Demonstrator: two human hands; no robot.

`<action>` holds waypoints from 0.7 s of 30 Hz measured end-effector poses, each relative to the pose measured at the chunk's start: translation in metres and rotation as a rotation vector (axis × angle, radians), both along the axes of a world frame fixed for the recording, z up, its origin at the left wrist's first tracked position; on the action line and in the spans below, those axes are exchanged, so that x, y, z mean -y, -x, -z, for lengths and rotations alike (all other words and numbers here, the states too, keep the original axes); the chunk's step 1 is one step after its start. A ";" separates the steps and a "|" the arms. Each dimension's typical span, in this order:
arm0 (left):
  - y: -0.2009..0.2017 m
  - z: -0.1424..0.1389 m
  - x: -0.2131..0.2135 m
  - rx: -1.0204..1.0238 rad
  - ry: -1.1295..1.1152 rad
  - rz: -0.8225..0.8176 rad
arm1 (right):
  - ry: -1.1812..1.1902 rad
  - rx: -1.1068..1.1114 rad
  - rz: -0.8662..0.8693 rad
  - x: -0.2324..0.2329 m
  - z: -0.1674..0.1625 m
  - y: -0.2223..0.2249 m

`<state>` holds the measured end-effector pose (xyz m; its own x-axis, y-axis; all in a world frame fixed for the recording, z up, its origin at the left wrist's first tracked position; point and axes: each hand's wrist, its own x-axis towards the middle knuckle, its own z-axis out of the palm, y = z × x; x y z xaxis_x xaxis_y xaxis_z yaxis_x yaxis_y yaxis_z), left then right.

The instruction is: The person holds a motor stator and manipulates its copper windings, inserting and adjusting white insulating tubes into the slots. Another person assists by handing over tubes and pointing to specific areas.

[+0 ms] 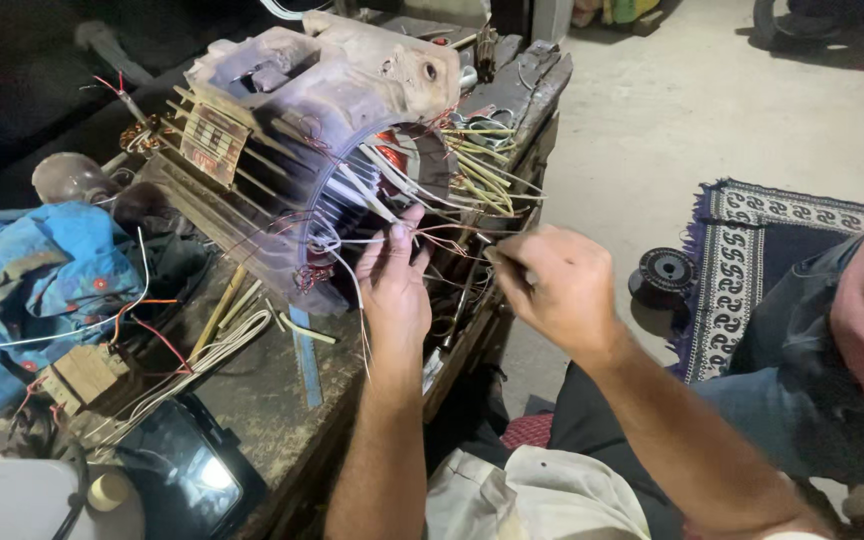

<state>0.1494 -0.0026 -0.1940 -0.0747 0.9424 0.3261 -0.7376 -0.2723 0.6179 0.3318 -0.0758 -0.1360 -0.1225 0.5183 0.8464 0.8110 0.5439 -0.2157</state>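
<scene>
An old electric motor housing point(302, 110) is lying on its side on a worn workbench point(272, 400), its open end with the copper windings facing the person. The left hand point(392, 285) is reaching up to the lower rim of that opening, its fingers drawn together around a thin white lead wire point(352, 240) coming out of the windings. Just to the right of the opening, the right hand point(552, 285) is curled with thumb and fingers pinched together on what is probably the end of another thin wire or a small tool; the view is too blurred there to tell which. A bundle of yellowish sleeved leads point(487, 175) is fanning out from the right side of the motor. A blue cloth point(32, 290) is lying on the bench well left of the motor, and a black wire spool point(664, 272) is sitting on the floor beside a patterned rug point(752, 260), right of the bench.
</scene>
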 end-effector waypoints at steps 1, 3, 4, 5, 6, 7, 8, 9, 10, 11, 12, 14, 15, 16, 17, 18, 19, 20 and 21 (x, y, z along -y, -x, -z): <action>0.000 0.001 -0.001 0.008 -0.011 0.000 | -0.088 0.123 -0.062 -0.004 -0.007 0.001; 0.001 0.002 -0.001 -0.004 0.062 -0.012 | -0.219 0.342 -0.088 -0.012 -0.017 0.000; 0.001 0.002 -0.002 -0.009 0.098 -0.023 | -0.261 0.438 -0.056 -0.017 -0.020 0.000; 0.002 0.002 -0.002 -0.003 0.100 -0.029 | -0.300 0.533 -0.028 -0.020 -0.023 0.000; 0.001 0.003 -0.001 0.003 0.106 -0.035 | -0.371 0.573 -0.032 -0.022 -0.026 0.001; 0.001 0.003 -0.001 0.007 0.114 -0.040 | -0.440 0.612 -0.036 -0.024 -0.029 0.001; 0.000 0.003 0.000 0.035 0.074 -0.034 | -0.508 0.650 -0.041 -0.026 -0.033 0.002; -0.002 0.003 0.001 0.063 0.036 -0.026 | -0.552 0.674 -0.066 -0.027 -0.037 0.003; -0.003 0.002 0.002 0.091 -0.003 -0.015 | -0.595 0.698 -0.090 -0.029 -0.042 0.004; -0.003 0.001 0.003 0.083 -0.025 -0.013 | -0.638 0.723 -0.114 -0.030 -0.046 0.005; -0.003 0.000 0.005 0.075 -0.048 -0.011 | -0.630 0.733 -0.153 -0.032 -0.049 0.006; -0.004 -0.004 0.007 0.068 -0.045 -0.009 | -0.621 0.753 -0.218 -0.035 -0.055 0.008; -0.004 -0.006 0.008 0.072 -0.020 -0.015 | -0.613 0.763 -0.224 -0.036 -0.057 0.009; -0.004 -0.007 0.009 0.077 0.006 -0.027 | -0.605 0.773 -0.236 -0.037 -0.059 0.010; -0.004 -0.008 0.010 0.080 0.025 -0.028 | -0.595 0.783 -0.249 -0.038 -0.060 0.012; -0.004 -0.009 0.010 0.083 0.045 -0.028 | -0.597 0.774 -0.255 -0.038 -0.061 0.013; -0.004 -0.010 0.011 0.086 0.065 -0.029 | -0.598 0.765 -0.263 -0.039 -0.061 0.014; -0.003 -0.009 0.011 0.087 0.051 -0.021 | -0.600 0.754 -0.272 -0.039 -0.061 0.016; -0.003 -0.008 0.011 0.086 0.036 -0.011 | -0.592 0.753 -0.287 -0.039 -0.060 0.017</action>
<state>0.1523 -0.0138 -0.1855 -0.1113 0.9524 0.2838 -0.7853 -0.2593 0.5622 0.3144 -0.0363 -0.0755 -0.7877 -0.0953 0.6086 0.4455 0.5943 0.6696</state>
